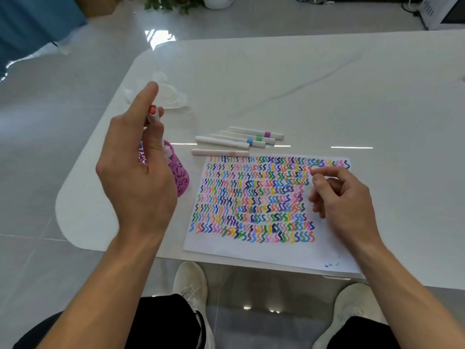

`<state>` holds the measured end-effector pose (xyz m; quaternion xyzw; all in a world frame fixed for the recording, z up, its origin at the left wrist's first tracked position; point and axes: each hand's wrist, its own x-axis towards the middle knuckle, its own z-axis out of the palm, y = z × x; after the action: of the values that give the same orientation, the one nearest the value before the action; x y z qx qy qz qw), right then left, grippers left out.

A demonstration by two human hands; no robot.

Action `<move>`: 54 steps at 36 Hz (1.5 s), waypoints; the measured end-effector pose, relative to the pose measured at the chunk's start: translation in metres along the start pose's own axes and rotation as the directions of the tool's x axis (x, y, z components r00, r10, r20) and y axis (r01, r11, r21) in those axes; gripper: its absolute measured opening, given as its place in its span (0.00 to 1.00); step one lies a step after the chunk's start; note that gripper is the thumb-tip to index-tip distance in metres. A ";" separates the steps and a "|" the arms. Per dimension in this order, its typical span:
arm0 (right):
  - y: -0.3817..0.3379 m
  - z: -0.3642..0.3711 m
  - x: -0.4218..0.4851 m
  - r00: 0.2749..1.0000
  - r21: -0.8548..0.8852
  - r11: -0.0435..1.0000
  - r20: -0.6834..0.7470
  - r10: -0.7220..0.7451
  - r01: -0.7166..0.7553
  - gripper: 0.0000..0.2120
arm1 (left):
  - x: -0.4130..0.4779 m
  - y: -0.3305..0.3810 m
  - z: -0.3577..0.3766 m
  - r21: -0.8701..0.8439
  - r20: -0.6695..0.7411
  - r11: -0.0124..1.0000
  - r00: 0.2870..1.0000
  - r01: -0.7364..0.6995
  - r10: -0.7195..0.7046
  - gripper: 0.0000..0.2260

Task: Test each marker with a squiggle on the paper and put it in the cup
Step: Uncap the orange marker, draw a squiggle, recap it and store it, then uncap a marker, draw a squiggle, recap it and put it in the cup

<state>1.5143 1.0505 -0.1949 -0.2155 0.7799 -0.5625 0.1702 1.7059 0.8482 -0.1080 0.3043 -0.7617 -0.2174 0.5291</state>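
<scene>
Five markers (239, 141) laid L-R beyond paper (251, 253); red-ended tube (153, 114) pinched upright by L hand (136, 172); red-tipped marker (310, 169), tip far-left, gripped by R hand (344, 197).

head view | from the person's head | faces forward-down | close over near edge of table (327, 79)

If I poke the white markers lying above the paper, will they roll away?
Probably: the markers look round and smooth, and the table is glossy, so they'd likely roll. They seem thin and light, so a small poke should move them.
</scene>
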 end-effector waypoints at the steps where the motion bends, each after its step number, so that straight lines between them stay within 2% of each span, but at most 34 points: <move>1: 0.000 0.000 0.000 1.000 -0.001 1.000 0.000 0.000 0.000 0.05 | 0.001 -0.001 0.000 0.015 0.010 1.000 1.000 0.009 -0.009 0.15; 12: -0.001 0.004 0.003 1.000 -0.019 1.000 -0.008 -0.014 0.013 0.05 | -0.001 -0.005 0.002 0.293 0.138 0.952 0.982 0.087 -0.132 0.16; 18: 0.000 0.005 0.004 1.000 -0.031 0.999 -0.012 -0.022 0.021 0.05 | -0.003 -0.002 0.002 0.445 0.184 0.893 0.970 0.062 -0.160 0.14; 26: 0.000 0.005 0.004 1.000 -0.037 0.999 -0.005 -0.019 0.019 0.05 | -0.005 -0.007 0.002 0.559 0.208 0.828 0.959 0.044 -0.191 0.10; 33: -0.002 0.003 0.002 1.000 -0.034 0.999 -0.005 -0.012 0.012 0.05 | -0.008 -0.003 0.006 0.540 0.249 0.842 0.958 -0.017 -0.141 0.13; 38: -0.002 0.001 0.002 1.000 -0.043 0.999 -0.009 -0.009 0.009 0.06 | -0.012 0.001 0.013 0.471 0.308 0.873 0.951 -0.130 -0.024 0.12; 45: -0.001 -0.004 0.004 1.000 -0.040 0.999 -0.025 -0.005 0.004 0.05 | -0.019 0.008 0.035 0.344 0.453 0.891 0.884 -0.295 0.117 0.13; 49: -0.001 -0.006 0.006 1.000 -0.064 0.998 -0.022 -0.017 0.015 0.05 | -0.029 0.009 0.053 0.298 0.570 0.917 0.820 -0.267 0.053 0.14; 54: 0.002 -0.011 0.007 0.999 -0.088 0.996 -0.030 -0.027 0.024 0.05 | -0.030 -0.003 0.073 0.375 0.645 0.910 0.755 -0.177 -0.119 0.16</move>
<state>1.5023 1.0560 -0.1934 -0.2240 0.8035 -0.5331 0.1412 1.6458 0.8677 -0.1554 0.3014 -0.9309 -0.1355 0.1556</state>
